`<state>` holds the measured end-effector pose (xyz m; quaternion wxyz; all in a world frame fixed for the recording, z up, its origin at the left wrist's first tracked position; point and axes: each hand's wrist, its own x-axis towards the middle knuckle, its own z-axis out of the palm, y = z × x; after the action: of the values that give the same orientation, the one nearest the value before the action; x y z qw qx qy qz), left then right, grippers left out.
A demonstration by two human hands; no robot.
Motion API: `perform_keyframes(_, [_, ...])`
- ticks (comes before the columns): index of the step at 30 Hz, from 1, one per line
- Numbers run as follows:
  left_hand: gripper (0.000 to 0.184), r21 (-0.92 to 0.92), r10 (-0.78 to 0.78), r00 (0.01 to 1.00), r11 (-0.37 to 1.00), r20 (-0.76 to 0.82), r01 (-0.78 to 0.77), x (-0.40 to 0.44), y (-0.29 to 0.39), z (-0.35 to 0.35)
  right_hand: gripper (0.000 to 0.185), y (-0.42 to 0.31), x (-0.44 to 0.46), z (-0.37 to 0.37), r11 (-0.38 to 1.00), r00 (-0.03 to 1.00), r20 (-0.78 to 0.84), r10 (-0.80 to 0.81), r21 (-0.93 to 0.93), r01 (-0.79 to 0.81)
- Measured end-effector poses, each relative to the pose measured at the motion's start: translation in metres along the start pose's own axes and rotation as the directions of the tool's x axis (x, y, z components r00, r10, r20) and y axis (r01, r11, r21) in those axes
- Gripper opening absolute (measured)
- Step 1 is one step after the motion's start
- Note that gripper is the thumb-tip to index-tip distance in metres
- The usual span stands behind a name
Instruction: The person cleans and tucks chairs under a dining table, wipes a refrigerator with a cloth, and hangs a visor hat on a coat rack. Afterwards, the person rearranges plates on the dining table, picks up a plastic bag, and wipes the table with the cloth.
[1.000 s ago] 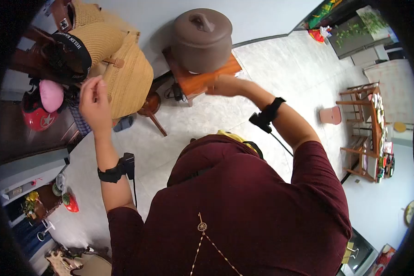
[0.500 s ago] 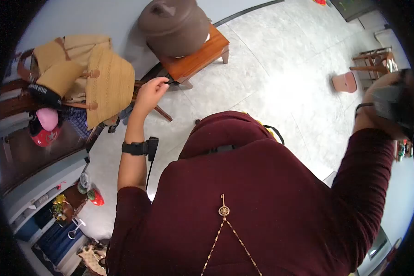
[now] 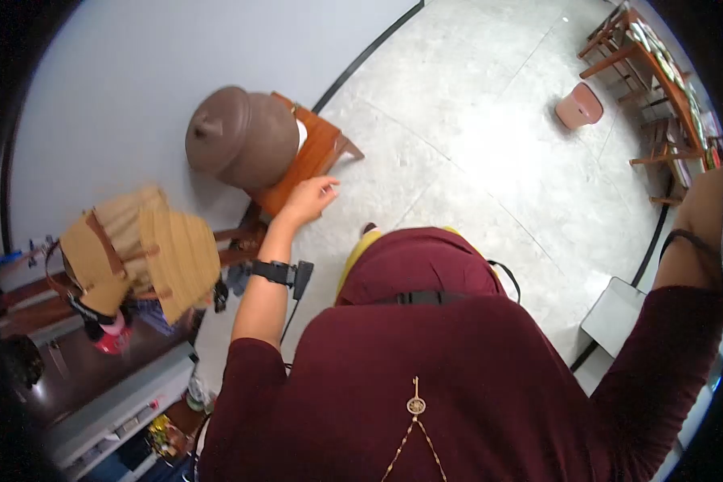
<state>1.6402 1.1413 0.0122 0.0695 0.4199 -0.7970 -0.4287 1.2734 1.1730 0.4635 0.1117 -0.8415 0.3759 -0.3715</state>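
Observation:
My left hand (image 3: 309, 199) is raised beside the front edge of a small wooden table (image 3: 317, 153), its fingers loosely bent and apart, with nothing in them. On that table stands a large brown lidded pot (image 3: 261, 140), left of and above the hand. A black strap with a small device (image 3: 275, 273) is round my left wrist. At the right edge my right forearm (image 3: 695, 221) reaches up and out of the picture, and the right hand itself is hidden.
Straw bags (image 3: 177, 261) hang at the left above a dark cabinet (image 3: 72, 361). A pink bin (image 3: 579, 106) stands on the pale floor, near a wooden table and chairs (image 3: 671, 88) at the upper right. A grey-white box-like object (image 3: 613, 316) is at the lower right.
The view has turned, so pot and bags sit lower and further left. My left hand has moved toward the small table's edge. My right hand has left the pot's table and gone out of view.

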Motion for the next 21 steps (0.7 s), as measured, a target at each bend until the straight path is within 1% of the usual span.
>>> perform_keyframes(2, [0.030,-0.012,-0.030,0.998,0.999,0.050,0.031,0.020,0.024,-0.006,0.032,0.003,-0.010,-0.013,0.999,0.999,-0.039,0.018,-0.035,-0.019])
perform_keyframes(6, [0.030,-0.027,0.058,0.994,0.998,0.095,-0.056,0.066,0.034,-0.010,0.031,0.007,-0.026,-0.031,0.993,0.993,-0.104,0.062,-0.093,-0.072])
perform_keyframes(11, [0.030,0.010,0.135,0.978,0.990,0.157,-0.139,0.134,0.041,-0.016,0.030,0.018,-0.040,-0.051,0.976,0.977,-0.182,0.112,-0.163,-0.143])
perform_keyframes(14, [0.030,0.012,0.179,0.955,0.982,0.237,-0.187,0.175,0.052,-0.017,0.030,0.033,-0.043,-0.056,0.964,0.963,-0.226,0.147,-0.184,-0.190])
perform_keyframes(18, [0.029,0.012,0.198,0.923,0.977,0.331,-0.213,0.245,0.059,-0.041,0.029,0.057,-0.036,-0.072,0.944,0.944,-0.280,0.175,-0.226,-0.242])
perform_keyframes(21, [0.029,0.068,0.240,0.891,0.956,0.386,-0.287,0.288,0.071,-0.041,0.028,0.068,-0.040,-0.083,0.929,0.921,-0.335,0.198,-0.237,-0.285])
